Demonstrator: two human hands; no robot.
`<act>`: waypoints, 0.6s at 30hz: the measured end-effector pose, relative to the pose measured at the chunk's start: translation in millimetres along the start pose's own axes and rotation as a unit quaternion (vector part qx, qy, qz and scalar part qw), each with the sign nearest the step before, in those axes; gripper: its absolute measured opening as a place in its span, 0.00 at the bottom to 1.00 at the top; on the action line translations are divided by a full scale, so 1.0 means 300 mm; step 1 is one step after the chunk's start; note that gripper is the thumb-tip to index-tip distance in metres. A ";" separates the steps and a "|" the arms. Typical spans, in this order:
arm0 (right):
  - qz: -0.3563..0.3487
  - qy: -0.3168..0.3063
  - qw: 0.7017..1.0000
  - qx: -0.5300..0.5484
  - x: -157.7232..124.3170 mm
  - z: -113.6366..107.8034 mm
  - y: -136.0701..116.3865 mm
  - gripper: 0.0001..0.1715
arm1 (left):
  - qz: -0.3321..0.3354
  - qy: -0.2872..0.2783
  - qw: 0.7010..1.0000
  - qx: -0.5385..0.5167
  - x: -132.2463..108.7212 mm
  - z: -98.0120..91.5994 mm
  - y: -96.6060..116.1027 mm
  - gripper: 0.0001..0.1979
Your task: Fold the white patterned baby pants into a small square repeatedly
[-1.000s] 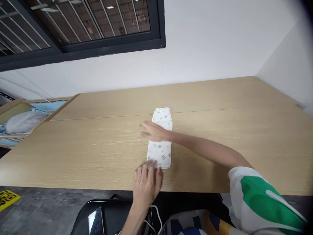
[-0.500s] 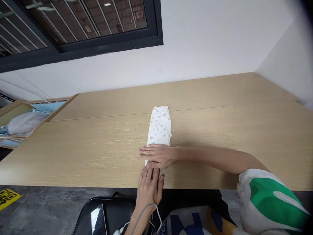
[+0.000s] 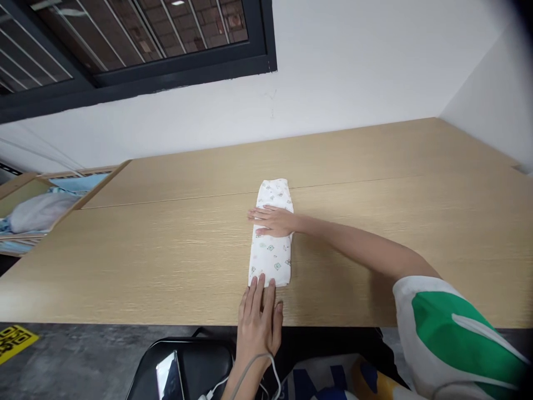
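Resting the right hand [image 3: 272, 221] palm-down across the folded cloth [image 3: 270, 255], with fingers loosely spread; touching its near edge with the left hand [image 3: 258, 319], with fingers straight and slightly parted; gripping nothing in either. Could ruck or skew the cloth between both hands by dragging the right unevenly against a lightly pinned edge. Might also snag the cable [image 3: 270, 356], looped over the left wrist, by reaching farther across the table [image 3: 353, 200].

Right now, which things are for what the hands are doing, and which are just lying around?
Seems in use:
White patterned cloth, with the right fingers across it and left fingers at its near end
Wooden table under it

Seems just lying about:
Shiny flat thing on the black chair
Pale bundle, far left
Yellow-and-black patch, floor
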State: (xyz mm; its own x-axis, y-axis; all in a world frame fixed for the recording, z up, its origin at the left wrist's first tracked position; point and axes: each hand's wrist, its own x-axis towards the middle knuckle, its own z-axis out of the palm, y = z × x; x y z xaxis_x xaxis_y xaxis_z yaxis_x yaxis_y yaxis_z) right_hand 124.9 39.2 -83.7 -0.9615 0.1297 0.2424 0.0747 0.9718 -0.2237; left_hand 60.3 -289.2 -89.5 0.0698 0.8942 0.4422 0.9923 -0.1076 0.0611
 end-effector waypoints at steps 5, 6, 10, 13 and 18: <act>0.061 -0.018 0.998 0.001 0.043 -0.022 0.153 0.39 | 0.000 0.003 1.000 -0.007 -0.002 0.000 -0.001 0.32; 0.072 -0.019 0.997 0.000 0.051 -0.025 0.185 0.40 | 0.000 0.003 1.000 -0.007 -0.002 -0.001 0.000 0.32; 0.107 -0.019 0.994 -0.007 0.079 -0.041 0.300 0.42 | -0.003 -0.001 1.000 -0.008 -0.002 -0.006 0.005 0.32; 0.108 -0.020 0.994 -0.010 0.093 -0.056 0.355 0.44 | -0.012 -0.004 1.000 -0.013 -0.001 -0.008 0.009 0.32; 0.102 -0.021 0.994 -0.019 0.110 -0.077 0.413 0.45 | -0.022 0.000 0.999 -0.026 -0.001 -0.006 0.017 0.31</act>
State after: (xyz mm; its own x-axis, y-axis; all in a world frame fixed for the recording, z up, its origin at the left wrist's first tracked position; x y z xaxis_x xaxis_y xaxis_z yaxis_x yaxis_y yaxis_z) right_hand 108.6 168.4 -81.8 -0.9353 0.3176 0.1557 0.2786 0.9327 -0.2289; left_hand 65.1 -290.9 -87.6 0.0260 0.8987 0.4378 0.9877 -0.0906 0.1274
